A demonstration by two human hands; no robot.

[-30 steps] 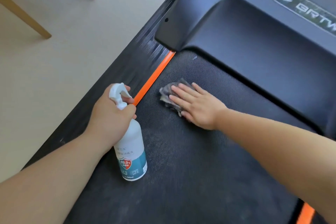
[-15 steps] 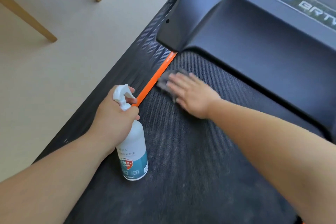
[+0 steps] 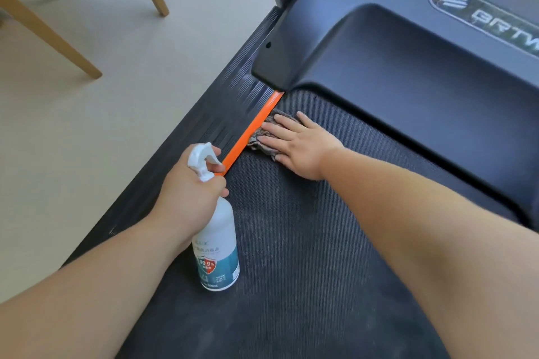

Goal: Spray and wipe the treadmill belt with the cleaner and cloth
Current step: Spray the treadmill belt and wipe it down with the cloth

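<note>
The dark textured treadmill belt (image 3: 306,256) fills the lower middle of the head view. My left hand (image 3: 189,192) grips the neck of a white spray bottle (image 3: 217,251) with a teal label, which stands upright on the belt's left side. My right hand (image 3: 297,144) lies flat, fingers spread, pressing a small grey cloth (image 3: 264,132) onto the belt. The cloth sits against the orange strip (image 3: 250,131) at the belt's left edge, close to the motor cover. Most of the cloth is hidden under my palm.
The dark motor cover (image 3: 408,61) with a logo rises just beyond the cloth. A ribbed black side rail (image 3: 204,140) runs left of the orange strip. Two wooden furniture legs (image 3: 52,38) stand on the beige floor (image 3: 87,140) at the upper left.
My right hand has slid the cloth left and forward across the belt until it meets the orange strip near the motor cover. My left hand keeps the bottle in place.
</note>
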